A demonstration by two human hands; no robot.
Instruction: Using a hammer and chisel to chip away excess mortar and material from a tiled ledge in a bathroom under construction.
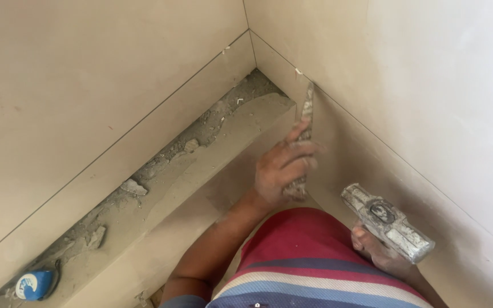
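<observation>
Mortar-crusted, the chisel (304, 134) stands upright in the left hand (283, 168), fingers wrapped round its shaft, tip at the wall-tile joint above. The right hand (379, 251) grips a club hammer (387, 222) (head dusty grey) just right of it. A blue tape measure (35, 284) lies on the rubble ledge far left of both hands.

The wall tiles (87, 74) are plain beige. The rubble strip (161, 159) is grey. The tape measure (34, 283) is blue with a white patch. The shirt (309, 268) has red, navy, cream and blue stripes. The hammer head (386, 221) is mottled grey-white, and the chisel (305, 120) is dusty grey.
</observation>
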